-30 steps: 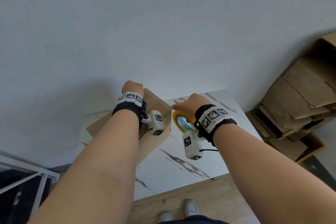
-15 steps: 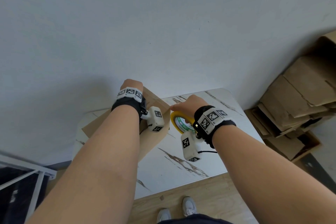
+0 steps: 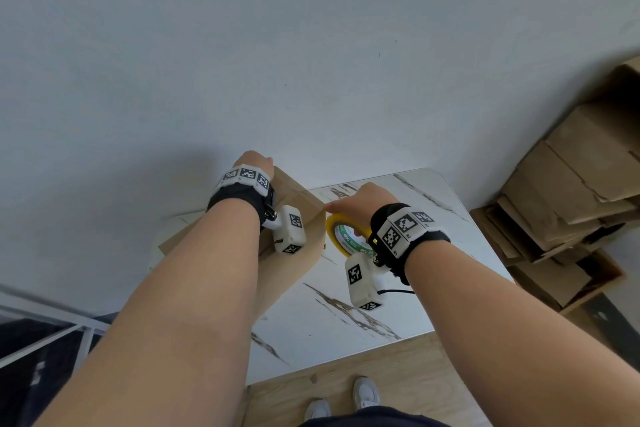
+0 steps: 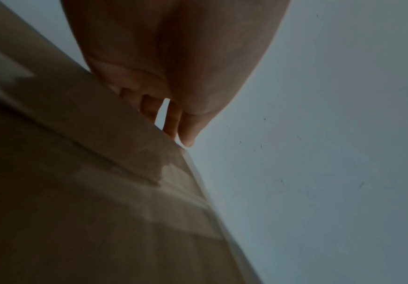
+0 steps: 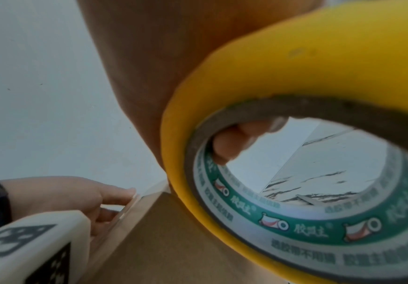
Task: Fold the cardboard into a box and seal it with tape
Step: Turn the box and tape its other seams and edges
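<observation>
A brown cardboard box (image 3: 294, 270) stands on the white marble table (image 3: 398, 288) against the wall. My left hand (image 3: 254, 163) is at the box's far top edge, where thumb and fingers (image 5: 115, 194) pinch that edge over a strip of clear tape. In the left wrist view the fingers (image 4: 171, 123) curl down behind the box wall (image 4: 76, 192). My right hand (image 3: 360, 199) grips a yellow tape roll (image 3: 334, 230) right beside the box's right corner. A fingertip (image 5: 237, 142) shows inside the roll's green-printed core (image 5: 295, 228). The roll (image 5: 271, 86) touches the box (image 5: 173, 240).
A stack of flattened cardboard (image 3: 571, 184) lies on the floor to the right of the table. A white metal rail (image 3: 52, 333) is at the lower left. The grey wall (image 3: 311, 45) rises directly behind the table. My shoes (image 3: 363, 395) stand on wooden floor.
Both hands stay almost in place; the right hand with the tape roll sits a touch closer to the box corner.
</observation>
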Demonstrator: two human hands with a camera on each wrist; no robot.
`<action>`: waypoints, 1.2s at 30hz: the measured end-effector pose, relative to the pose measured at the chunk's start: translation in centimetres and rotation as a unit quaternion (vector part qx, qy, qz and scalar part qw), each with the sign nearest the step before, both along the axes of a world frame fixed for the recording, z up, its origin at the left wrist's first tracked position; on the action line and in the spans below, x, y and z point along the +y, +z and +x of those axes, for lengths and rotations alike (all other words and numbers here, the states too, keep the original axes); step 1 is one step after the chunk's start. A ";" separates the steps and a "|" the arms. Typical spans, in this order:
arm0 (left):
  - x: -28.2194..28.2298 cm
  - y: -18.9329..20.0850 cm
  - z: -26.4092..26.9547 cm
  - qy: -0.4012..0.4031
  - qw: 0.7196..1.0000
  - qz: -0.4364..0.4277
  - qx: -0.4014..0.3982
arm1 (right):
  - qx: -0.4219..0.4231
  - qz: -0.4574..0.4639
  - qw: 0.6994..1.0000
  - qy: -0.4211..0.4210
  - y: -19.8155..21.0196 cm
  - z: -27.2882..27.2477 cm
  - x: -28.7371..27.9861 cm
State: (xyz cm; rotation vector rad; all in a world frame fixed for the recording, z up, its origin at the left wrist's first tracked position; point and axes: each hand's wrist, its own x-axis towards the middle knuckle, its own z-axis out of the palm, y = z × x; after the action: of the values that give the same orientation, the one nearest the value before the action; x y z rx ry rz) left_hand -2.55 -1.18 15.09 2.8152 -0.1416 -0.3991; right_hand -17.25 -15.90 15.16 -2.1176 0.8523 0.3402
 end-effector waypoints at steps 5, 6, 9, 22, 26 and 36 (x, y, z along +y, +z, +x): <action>0.3 1.8 -1.0 -0.084 0.989 -0.091 -0.077 | -0.003 0.007 1.000 0.001 -0.2 0.0 0.0; 0.3 1.8 -1.2 -0.116 0.988 -0.082 -0.067 | -0.003 0.009 1.000 0.001 -0.2 0.0 0.1; 0.3 1.4 -1.3 -0.168 0.984 -0.051 -0.036 | -0.009 0.014 1.000 -0.003 -0.1 -0.1 0.1; 0.7 1.3 -1.8 -0.185 0.982 0.025 0.041 | -0.018 0.047 0.999 -0.004 -0.6 -0.5 0.0; 1.3 0.7 -1.9 -0.185 0.980 0.038 0.059 | -0.025 0.050 0.998 -0.013 -0.6 -0.6 0.1; -0.1 1.7 -4.0 -0.272 0.958 -0.045 0.073 | -0.001 -0.007 0.999 0.049 0.4 -1.0 0.3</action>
State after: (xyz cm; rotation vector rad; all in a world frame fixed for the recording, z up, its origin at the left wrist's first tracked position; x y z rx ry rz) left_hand -6.51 -1.29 16.82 2.6056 -0.8869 -0.6963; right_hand -18.20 -15.59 15.56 -2.1764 0.7543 0.3844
